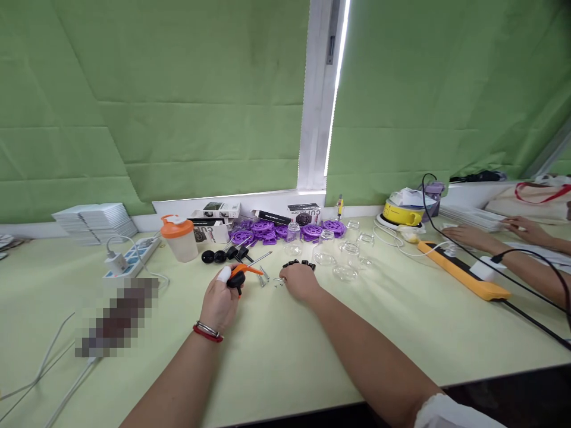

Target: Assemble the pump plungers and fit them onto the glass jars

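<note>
My left hand [219, 302] grips an orange and black screwdriver [241, 274], its tip pointing right toward small screws [264, 277] on the pale green table [285, 351]. A white cot covers one fingertip, and red and silver bracelets circle that wrist. My right hand [300, 279] rests knuckles up on the table, fingers curled over small black parts [301, 263]. I cannot tell whether it holds any. Purple plastic discs [285, 230] and clear glass cups [343, 252] lie just beyond both hands.
An orange-lidded shaker [179, 237], a power strip [131, 257] and stacked white sheets [96, 221] are at the left. Small boxes [250, 215] line the sill. Another person's arms [513, 249], a yellow bar [464, 271], black cables and a yellow device [404, 211] occupy the right.
</note>
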A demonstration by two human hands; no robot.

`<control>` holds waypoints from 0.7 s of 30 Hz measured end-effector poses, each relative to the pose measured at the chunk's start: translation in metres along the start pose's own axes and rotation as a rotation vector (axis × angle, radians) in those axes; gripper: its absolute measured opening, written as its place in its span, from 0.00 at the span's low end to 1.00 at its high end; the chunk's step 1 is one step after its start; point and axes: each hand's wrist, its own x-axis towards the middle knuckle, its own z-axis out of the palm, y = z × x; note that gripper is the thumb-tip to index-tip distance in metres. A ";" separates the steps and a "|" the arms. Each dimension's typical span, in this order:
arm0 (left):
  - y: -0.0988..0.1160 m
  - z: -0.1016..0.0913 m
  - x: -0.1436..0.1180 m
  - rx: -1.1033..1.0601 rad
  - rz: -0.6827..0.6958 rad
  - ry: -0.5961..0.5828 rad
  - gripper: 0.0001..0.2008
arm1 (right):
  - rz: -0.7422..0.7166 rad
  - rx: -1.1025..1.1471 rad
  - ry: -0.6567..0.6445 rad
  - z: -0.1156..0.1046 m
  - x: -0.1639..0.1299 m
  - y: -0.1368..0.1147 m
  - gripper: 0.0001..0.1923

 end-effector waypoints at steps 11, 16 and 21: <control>0.002 0.000 -0.001 0.001 -0.007 -0.012 0.16 | -0.030 -0.069 -0.027 0.002 0.004 -0.005 0.12; -0.001 -0.003 0.002 -0.008 -0.005 -0.020 0.17 | -0.012 0.046 0.029 -0.009 0.003 -0.002 0.12; 0.000 -0.002 0.003 -0.021 -0.007 0.016 0.16 | 0.044 0.285 0.095 -0.026 -0.007 0.023 0.17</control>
